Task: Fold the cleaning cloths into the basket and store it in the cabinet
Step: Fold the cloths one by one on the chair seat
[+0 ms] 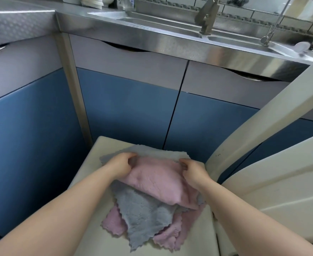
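While no writing shows, both hands pinch pink cloth.

Pink cloth pinched between left hand and right hand

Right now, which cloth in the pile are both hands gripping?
The top pink cloth: left hand and right hand pinch its far corners; the grey cloth below lies loose.

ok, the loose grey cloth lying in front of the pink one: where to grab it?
Grey cloth: pinch its two near scalloped corners from above, on the person's side. It lies flat there, its far edge tucked under the pink cloth that both hands hold.
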Motion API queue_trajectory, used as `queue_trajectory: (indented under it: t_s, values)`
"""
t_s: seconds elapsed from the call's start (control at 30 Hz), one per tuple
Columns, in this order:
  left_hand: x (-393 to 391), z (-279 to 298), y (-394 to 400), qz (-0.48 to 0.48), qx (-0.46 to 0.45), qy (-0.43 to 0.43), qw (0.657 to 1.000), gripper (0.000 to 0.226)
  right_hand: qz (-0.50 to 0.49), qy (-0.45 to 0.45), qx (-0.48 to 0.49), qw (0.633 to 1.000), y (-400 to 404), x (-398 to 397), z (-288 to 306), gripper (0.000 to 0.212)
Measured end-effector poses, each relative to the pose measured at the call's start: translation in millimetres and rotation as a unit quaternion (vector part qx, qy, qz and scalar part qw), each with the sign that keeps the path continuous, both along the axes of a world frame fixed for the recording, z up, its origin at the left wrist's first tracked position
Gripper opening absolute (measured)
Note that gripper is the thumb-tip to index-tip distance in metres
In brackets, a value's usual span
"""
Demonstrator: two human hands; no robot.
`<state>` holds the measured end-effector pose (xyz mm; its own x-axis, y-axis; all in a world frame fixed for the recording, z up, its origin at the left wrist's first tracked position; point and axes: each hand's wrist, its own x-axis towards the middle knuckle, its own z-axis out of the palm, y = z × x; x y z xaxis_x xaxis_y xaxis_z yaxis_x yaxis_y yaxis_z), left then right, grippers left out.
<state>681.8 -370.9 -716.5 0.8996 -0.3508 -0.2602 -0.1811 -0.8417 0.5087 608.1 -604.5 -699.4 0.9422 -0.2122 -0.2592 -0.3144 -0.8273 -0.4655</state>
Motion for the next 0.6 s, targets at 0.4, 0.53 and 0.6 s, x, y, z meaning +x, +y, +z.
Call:
queue_trajectory:
  t_s: [0.4, 0.53, 0.6]
  values:
    - [1.1, -1.7, 8.7, 0.074, -0.038, -0.071, 0.994, 0.021, 0.001, -0.106, -0.105, 0.989, -4.3, 1.6, -3.9, 0.023]
    - [-1.3, 18.8, 28.1, 0.098, -0.107, -0.112, 0.983, 0.014, -0.056, -0.132, -0.056, 0.988, -12.5, -4.0, 6.5, 0.017]
    - [-4.1, 34.6, 40.6, 0.106, -0.133, -0.131, 0.977, 0.011, -0.065, -0.148, -0.02, 0.987, -12.9, -5.7, 17.4, 0.014]
